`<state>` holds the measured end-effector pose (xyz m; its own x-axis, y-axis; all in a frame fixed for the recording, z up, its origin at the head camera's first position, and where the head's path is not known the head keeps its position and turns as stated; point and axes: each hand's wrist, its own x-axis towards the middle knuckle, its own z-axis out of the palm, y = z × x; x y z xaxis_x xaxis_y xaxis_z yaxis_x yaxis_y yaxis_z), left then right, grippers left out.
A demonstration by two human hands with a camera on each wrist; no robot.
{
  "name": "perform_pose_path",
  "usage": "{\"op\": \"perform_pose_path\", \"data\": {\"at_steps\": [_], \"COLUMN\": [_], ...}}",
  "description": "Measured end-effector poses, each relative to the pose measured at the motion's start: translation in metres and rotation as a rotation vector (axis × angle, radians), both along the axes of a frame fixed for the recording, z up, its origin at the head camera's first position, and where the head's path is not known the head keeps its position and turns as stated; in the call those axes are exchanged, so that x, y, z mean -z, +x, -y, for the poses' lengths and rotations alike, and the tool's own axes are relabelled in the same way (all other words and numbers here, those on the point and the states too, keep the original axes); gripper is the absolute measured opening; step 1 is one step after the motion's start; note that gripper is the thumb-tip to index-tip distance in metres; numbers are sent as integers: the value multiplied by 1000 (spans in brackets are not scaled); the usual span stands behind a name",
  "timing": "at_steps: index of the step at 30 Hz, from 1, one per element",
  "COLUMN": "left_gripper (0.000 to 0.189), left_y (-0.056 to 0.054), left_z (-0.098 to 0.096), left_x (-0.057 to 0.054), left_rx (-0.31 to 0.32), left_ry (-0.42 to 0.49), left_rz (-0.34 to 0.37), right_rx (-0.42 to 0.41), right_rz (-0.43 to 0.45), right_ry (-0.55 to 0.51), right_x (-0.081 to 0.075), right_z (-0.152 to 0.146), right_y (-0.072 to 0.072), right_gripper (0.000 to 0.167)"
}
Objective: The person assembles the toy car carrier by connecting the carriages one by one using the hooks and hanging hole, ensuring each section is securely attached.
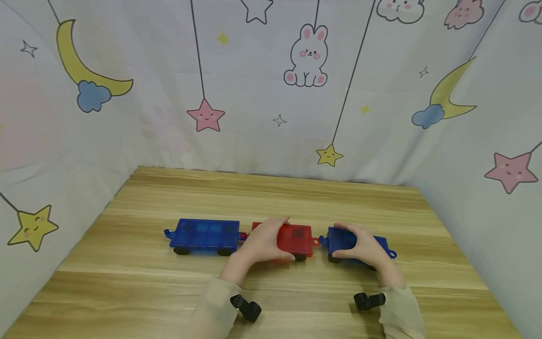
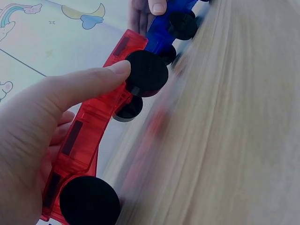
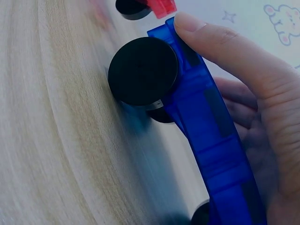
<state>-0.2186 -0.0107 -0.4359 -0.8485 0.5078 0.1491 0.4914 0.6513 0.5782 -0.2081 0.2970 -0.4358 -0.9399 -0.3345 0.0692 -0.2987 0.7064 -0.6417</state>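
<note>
Where three toy wagons stand in a row across the wooden table (image 1: 296,193), we see both hands at work on two of them; we read the clock from above, with twelve at the back wall. At the centre is the red wagon (image 1: 294,242), and the left hand (image 1: 264,240) grasps it from above, covering its nine o'clock end, thumb on the six o'clock side and fingers toward twelve. From the left wrist we see the thumb's tip at a black wheel (image 2: 147,72).

At the red wagon's three o'clock is the held blue wagon (image 1: 340,238). The right hand (image 1: 364,245) grasps it the same way, thumb along the six o'clock side, fingers over the far side. This wagon slants a little, its ring (image 1: 395,254) end pointing between three and four.

Between the two gripped wagons, a red ring (image 1: 313,240) and a blue hook (image 1: 322,240) lie close together; we cannot tell whether they are linked. At nine o'clock from the red wagon is the free blue wagon (image 1: 206,233), its end meeting the red one's red coupling, with another hook (image 1: 169,233) pointing out at nine.

At six o'clock we find beige sleeves (image 1: 218,301) and black wrist devices (image 1: 251,310); at twelve hangs a white backdrop (image 1: 254,61) with a rabbit (image 1: 310,54).
</note>
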Motion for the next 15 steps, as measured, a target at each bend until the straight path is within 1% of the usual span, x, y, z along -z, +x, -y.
{"op": "perform_pose_path", "data": {"at_steps": [8, 15], "left_gripper": [99, 100], "left_y": [0, 0], "left_z": [1, 0], "left_x": [0, -1], "left_rx": [5, 2], "left_ry": [13, 1], "left_rz": [19, 20], "right_rx": [-21, -23], "right_rz": [-3, -10], "right_ry": [-3, -2], "right_x": [0, -1], "right_z": [1, 1], "right_y": [0, 0], "right_gripper": [80, 81]}}
